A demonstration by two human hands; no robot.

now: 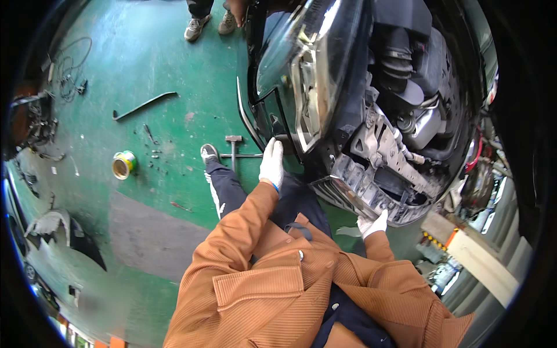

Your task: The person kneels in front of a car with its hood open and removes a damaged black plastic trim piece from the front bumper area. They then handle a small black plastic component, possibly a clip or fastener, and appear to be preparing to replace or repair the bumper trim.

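Note:
My left hand (271, 163), in a white glove, lies with straight fingers against the corner of a black car's front bumper (283, 142), just below the headlight (310, 87). At the car's front, my right hand (373, 224), also gloved in white, grips the edge of the bumper by the grille (347, 196), thumb and fingers apart across it. Some of its fingertips are hidden. Above the grille the engine bay (406, 116) lies exposed, with a metal front panel (380, 142) and black ducting.
On the green floor left of the car lie a hammer (234, 152), a pry bar (145, 106), a roll of tape (123, 165) and small loose parts. Another person's shoes (197, 28) stand near the car's side. A wooden board (481, 264) and clutter lie at right.

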